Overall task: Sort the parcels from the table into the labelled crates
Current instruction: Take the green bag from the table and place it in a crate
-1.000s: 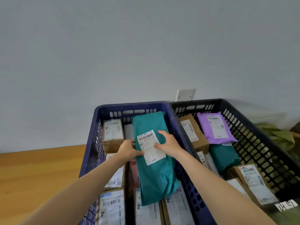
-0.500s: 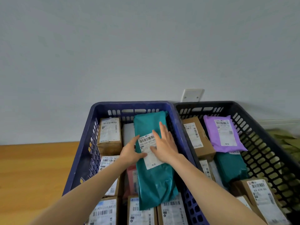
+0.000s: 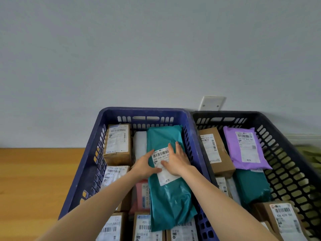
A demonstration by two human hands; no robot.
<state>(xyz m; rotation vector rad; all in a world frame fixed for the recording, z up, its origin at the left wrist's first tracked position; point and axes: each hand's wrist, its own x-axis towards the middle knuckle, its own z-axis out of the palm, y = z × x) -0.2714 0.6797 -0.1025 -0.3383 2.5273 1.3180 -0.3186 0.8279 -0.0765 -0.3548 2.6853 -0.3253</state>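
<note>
A long teal plastic mailer (image 3: 169,197) with a white barcode label lies on top of other parcels inside the blue crate (image 3: 90,159), along its right wall. My left hand (image 3: 145,165) rests on the mailer's left edge with the thumb across the label. My right hand (image 3: 177,160) lies flat on the label with straight fingers pointing away from me. Under and around the mailer sit several brown boxes (image 3: 118,143), a white parcel (image 3: 139,145) and a pink mailer (image 3: 141,195).
A black crate (image 3: 284,153) stands right of the blue one, touching it, and holds brown boxes (image 3: 214,150), a purple mailer (image 3: 245,148) and a teal mailer (image 3: 251,185). Wooden floor (image 3: 34,180) lies to the left, a grey wall (image 3: 156,49) behind. Green material shows at far right.
My right hand has flattened onto the label and both hands pressed the teal mailer down into the blue crate. The view has shifted slightly toward the crates.
</note>
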